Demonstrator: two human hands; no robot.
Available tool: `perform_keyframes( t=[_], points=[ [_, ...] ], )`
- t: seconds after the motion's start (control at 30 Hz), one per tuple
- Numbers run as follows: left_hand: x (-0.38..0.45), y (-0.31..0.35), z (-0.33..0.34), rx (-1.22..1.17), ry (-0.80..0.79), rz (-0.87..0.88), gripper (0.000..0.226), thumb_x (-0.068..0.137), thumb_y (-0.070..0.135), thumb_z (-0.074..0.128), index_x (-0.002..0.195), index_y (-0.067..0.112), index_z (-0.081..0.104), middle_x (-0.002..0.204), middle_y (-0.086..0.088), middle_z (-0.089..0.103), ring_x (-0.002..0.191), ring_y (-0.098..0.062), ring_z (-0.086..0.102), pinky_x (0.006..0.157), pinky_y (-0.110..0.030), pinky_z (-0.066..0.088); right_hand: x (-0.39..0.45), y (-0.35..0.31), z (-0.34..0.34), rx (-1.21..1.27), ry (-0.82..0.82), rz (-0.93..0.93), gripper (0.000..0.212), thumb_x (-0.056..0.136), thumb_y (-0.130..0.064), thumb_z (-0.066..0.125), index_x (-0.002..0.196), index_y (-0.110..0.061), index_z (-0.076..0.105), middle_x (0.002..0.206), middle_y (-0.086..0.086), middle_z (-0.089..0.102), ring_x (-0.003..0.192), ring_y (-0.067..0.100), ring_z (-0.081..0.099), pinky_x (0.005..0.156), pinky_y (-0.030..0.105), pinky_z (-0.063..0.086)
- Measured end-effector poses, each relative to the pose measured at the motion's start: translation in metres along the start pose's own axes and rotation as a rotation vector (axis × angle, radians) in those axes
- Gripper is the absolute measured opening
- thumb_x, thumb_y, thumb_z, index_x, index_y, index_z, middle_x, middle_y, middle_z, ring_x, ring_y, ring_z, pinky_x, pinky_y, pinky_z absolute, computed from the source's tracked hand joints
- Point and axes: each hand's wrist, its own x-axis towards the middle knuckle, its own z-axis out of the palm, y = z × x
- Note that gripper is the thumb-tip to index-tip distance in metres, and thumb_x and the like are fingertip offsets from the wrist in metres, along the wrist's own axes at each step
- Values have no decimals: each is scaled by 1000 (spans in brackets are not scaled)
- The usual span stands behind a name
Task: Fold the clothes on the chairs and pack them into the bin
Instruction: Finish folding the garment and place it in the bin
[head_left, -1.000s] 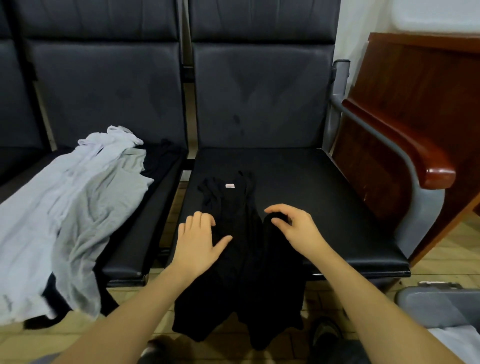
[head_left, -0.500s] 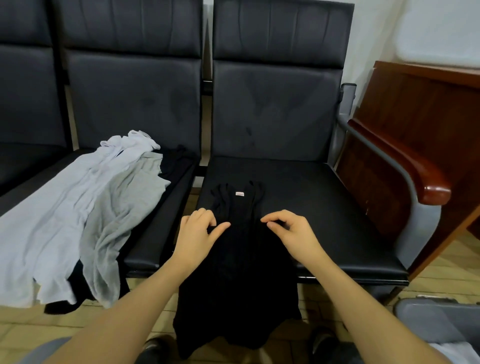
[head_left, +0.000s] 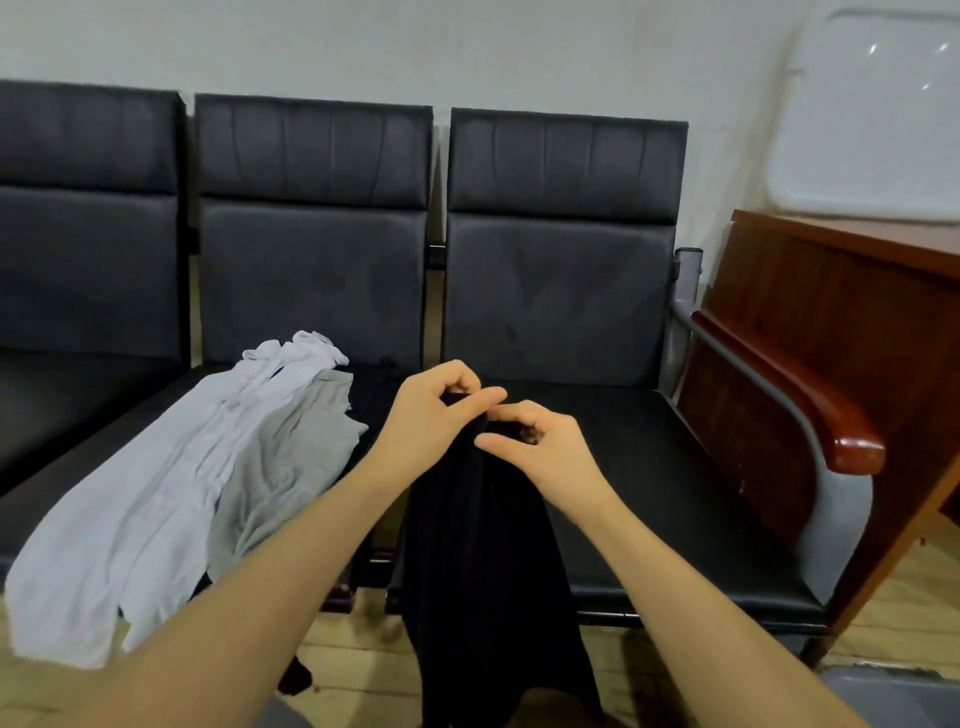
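- The fingers (head_left: 457, 382) of the left hand (head_left: 431, 421) curl and pinch the top edge of the black garment (head_left: 483, 561); the right hand (head_left: 540, 447) pinches the same edge just beside it.
- The garment hangs from both hands, draping over the front of the right chair seat (head_left: 675, 493) toward the floor.
- A white garment (head_left: 156, 493) and a grey garment (head_left: 291, 467) lie overlapping on the middle chair seat, spilling over its front edge.
- A grey bin (head_left: 893, 691) shows at the lower right corner.
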Motion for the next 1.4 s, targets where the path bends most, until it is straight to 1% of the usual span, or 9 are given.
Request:
perform_keyframes(
  t=[0.13, 0.37, 0.63, 0.8, 1.0, 1.1, 1.23, 1.33, 1.4],
  points=[
    [13, 10, -13, 32, -73, 41, 23, 82, 25, 71, 67, 14, 58, 63, 5, 57, 62, -3, 51, 64, -20, 42, 6, -17, 6, 36, 30, -23, 15, 84, -18, 72, 98, -15, 72, 92, -5, 70, 84, 5, 67, 74, 21, 53],
    [10, 7, -47, 315, -474, -75, 13, 94, 27, 55, 85, 37, 55, 95, 12, 57, 88, -1, 54, 81, -20, 40, 3, -28, -13, -123, 31, 10, 8, 83, -23, 73, 91, -24, 71, 89, -10, 69, 85, 1, 65, 77, 17, 51],
    [1, 19, -44, 78, -167, -93, 11, 81, 17, 73, 73, 21, 66, 76, 6, 69, 75, -4, 64, 77, -27, 51, -8, -36, -25, -102, 75, -2, 10, 80, -16, 75, 81, -26, 72, 86, -9, 72, 87, 2, 66, 80, 17, 49],
    [17, 35, -50, 105, -17, -81, 10, 85, 14, 68, 83, 24, 68, 84, 6, 69, 81, -11, 65, 78, -29, 52, -9, -56, -55, -58, 182, -108, 21, 86, -5, 66, 82, -25, 73, 89, -10, 72, 90, 0, 65, 80, 10, 45],
    [42, 71, -62, 181, 177, 24, 13, 90, 14, 61, 99, 21, 66, 85, 15, 61, 84, -5, 56, 75, -20, 41, 1, -99, -88, -122, 408, -219, 19, 90, -5, 60, 89, -20, 73, 95, -6, 71, 90, -2, 63, 81, 9, 44],
    [54, 93, -70, 185, 232, 84, 16, 93, 12, 55, 99, 19, 68, 98, 10, 64, 93, -3, 55, 78, -10, 39, 2, -123, -104, -142, 551, -260, 16, 92, -8, 58, 94, -15, 72, 92, -4, 69, 68, -3, 59, 65, 5, 43],
    [66, 114, -81, 222, 300, 84, 32, 97, 6, 42, 100, 20, 70, 103, 1, 64, 83, -15, 58, 64, -10, 42, 0, -147, -125, -112, 671, -277, 20, 95, -8, 53, 97, -16, 71, 79, 6, 65, 65, 24, 53, 53, 16, 43],
    [70, 126, -85, 227, 327, 59, 40, 97, 0, 34, 108, 16, 69, 115, -4, 57, 84, -20, 55, 70, -22, 43, 0, -159, -140, -131, 747, -253, 23, 96, -12, 51, 99, -25, 69, 97, -6, 67, 79, 5, 59, 71, 9, 45],
    [72, 132, -87, 219, 336, 45, 36, 97, 3, 35, 116, 13, 65, 118, -6, 55, 83, -21, 56, 72, -25, 43, -1, -166, -149, -118, 802, -216, 22, 96, -12, 51, 106, -21, 69, 104, -7, 64, 76, -6, 54, 65, 1, 41]
  ],
)
